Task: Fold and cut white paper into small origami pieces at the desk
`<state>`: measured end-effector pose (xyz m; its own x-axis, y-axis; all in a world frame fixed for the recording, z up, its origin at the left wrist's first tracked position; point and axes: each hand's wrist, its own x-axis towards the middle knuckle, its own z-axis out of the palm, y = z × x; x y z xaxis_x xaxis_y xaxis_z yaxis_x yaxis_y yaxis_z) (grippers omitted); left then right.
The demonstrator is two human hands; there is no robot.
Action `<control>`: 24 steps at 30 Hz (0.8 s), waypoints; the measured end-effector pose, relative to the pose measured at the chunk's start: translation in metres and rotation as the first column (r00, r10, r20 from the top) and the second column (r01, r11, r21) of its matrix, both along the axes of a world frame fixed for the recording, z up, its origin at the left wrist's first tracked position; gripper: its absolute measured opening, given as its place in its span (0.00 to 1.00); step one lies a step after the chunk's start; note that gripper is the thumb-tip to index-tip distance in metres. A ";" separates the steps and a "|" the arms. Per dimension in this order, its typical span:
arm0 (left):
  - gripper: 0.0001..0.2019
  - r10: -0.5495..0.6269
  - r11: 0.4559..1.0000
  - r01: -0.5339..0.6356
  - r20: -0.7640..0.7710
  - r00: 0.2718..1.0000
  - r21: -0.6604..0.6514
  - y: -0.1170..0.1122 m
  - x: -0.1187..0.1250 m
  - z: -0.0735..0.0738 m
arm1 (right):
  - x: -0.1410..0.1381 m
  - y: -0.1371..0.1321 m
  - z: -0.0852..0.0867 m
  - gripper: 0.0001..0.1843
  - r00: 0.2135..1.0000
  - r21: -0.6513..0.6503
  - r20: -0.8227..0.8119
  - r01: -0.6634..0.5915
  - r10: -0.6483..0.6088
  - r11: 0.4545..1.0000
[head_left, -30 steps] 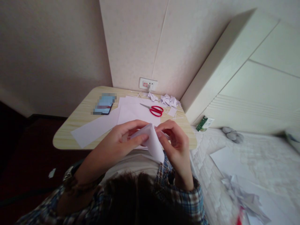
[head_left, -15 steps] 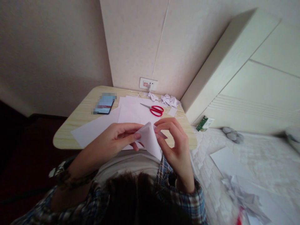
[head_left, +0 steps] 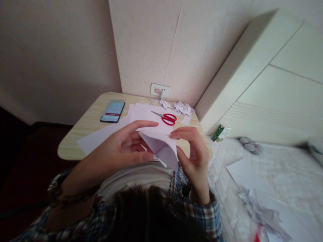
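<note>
I hold a folded piece of white paper [head_left: 161, 148] between both hands above the near edge of a small wooden table [head_left: 85, 124]. My left hand [head_left: 123, 148] grips its left side, index finger stretched over the top, thumb underneath. The paper's right side is pinched by my right hand [head_left: 193, 151], fingers on the top edge. The fold stands opened out into a pocket shape. Dark hair and plaid sleeves fill the bottom of the view.
On the table lie white sheets [head_left: 106, 134], red-handled scissors [head_left: 168, 118], a phone [head_left: 112, 112] and several small folded paper pieces [head_left: 181, 107] by a wall socket [head_left: 159, 90]. To the right is a bed [head_left: 277, 168] with paper sheets, crumpled paper [head_left: 264, 211] and a green packet [head_left: 220, 132].
The folded paper has been opened out wider between my hands. My left index finger has stretched over its top and my left forearm has dropped lower.
</note>
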<state>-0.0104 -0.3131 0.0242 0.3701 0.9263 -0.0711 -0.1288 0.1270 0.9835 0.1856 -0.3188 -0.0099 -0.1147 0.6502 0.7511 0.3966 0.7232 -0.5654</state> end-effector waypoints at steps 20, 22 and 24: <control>0.16 0.211 0.921 -0.128 -0.195 0.958 0.367 -0.018 0.028 0.000 | -0.021 -0.005 -0.006 0.12 0.940 0.152 -0.225 0.294 -0.257 0.944; 0.18 0.166 0.946 -0.113 -0.155 0.974 0.302 -0.019 0.029 -0.002 | -0.024 -0.004 -0.007 0.16 0.928 0.151 -0.277 0.298 -0.249 0.943; 0.20 0.133 0.961 -0.101 -0.107 0.985 0.259 -0.019 0.030 -0.003 | -0.025 -0.004 -0.008 0.18 0.922 0.177 -0.300 0.307 -0.246 0.935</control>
